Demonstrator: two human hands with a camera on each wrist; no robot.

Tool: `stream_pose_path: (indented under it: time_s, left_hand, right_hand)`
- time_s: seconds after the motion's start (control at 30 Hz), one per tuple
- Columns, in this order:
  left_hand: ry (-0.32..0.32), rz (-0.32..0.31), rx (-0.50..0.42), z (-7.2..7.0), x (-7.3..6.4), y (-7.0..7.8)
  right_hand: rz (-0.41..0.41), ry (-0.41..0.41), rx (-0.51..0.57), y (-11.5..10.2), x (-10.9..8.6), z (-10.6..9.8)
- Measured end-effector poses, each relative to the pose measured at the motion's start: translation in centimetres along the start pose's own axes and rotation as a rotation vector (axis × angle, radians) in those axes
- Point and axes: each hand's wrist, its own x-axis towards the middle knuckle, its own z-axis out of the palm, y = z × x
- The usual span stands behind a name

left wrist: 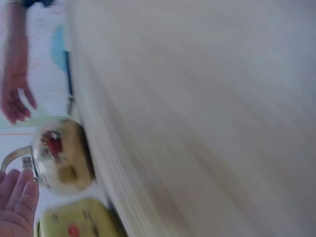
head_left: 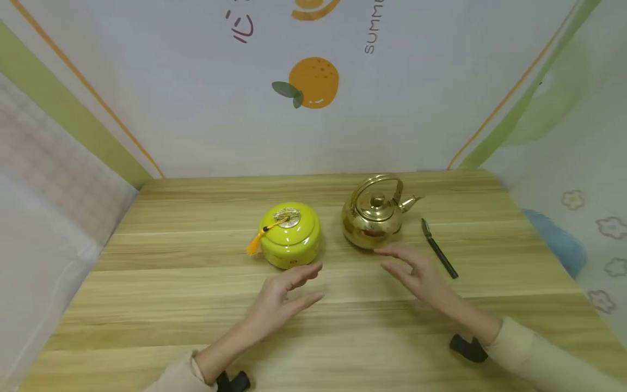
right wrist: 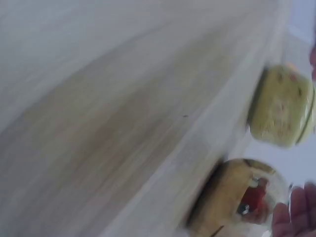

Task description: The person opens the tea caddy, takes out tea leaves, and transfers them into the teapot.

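Jar (head_left: 290, 244) on tbl (head_left: 161, 294), L of kettle (head_left: 369, 230); tool (head_left: 440, 253) just R of kettle.

The left sleeve (head_left: 173, 377), to the left of the gold kettle (head_left: 371, 231), and the right sleeve (head_left: 543, 355), to its right, are plain cream. Beside each cuff shows a stubby black piece (head_left: 468, 348), seemingly a wrist-worn mount, detail unclear.

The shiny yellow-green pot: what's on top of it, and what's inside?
On top of the yellow-green pot is its lid, with a gold ornament and a cord leading to an orange tassel at the side. The inside can't be seen; the lid covers it.
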Motion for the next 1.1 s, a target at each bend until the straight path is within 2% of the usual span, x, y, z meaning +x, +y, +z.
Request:
stream_pose_path:
  time_s: [0.13,0.23,0.3,0.37,0.53,0.7,0.9,1.1]
  left_hand:
    - [0.158,-0.183,-0.32,2.0,2.3,0.7]
    - [0.263,-0.219,-0.401,3.3,4.4,0.8]
    - [0.319,-0.232,-0.424,4.1,5.8,0.9]
    - [0.364,-0.222,-0.432,4.9,7.2,0.8]
    - [0.423,-0.21,-0.456,6.3,10.1,0.8]
    - [0.437,-0.211,-0.379,7.2,12.4,1.3]
    - [0.465,-0.166,-0.302,8.1,14.5,1.7]
    - [0.43,-0.145,-0.215,9.0,15.8,1.6]
  right_hand:
    - [0.402,0.209,0.288,1.3,1.2,-0.5]
    - [0.673,0.347,0.509,2.3,2.4,-1.0]
    - [0.792,0.42,0.599,3.0,3.2,-1.2]
    - [0.869,0.464,0.645,3.8,3.9,-1.3]
    - [0.968,0.469,0.656,5.6,5.3,-1.4]
    - [1.002,0.491,0.653,7.0,6.3,-1.0]
    - [1.014,0.516,0.65,7.8,6.7,-0.8]
    - [1.015,0.483,0.609,7.9,6.4,-1.1]
